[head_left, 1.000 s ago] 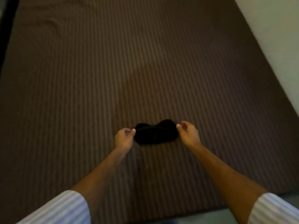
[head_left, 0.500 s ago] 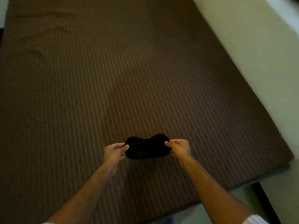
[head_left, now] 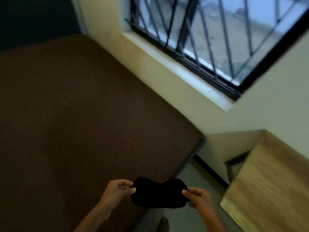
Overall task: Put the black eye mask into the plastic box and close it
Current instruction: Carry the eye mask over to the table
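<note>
A bed (head_left: 80,114) with a brown ribbed cover fills the left side, its far edge against the cream wall. Beside its near corner lies grey floor (head_left: 192,178), where a wooden cabinet (head_left: 270,186) stands.

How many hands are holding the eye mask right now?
2: the left hand pinches the eye mask at its left end, the right hand at its right end.

open floor (head_left: 192,178) gap between bed (head_left: 83,123) and wooden cabinet (head_left: 270,185), wall behind.
</note>
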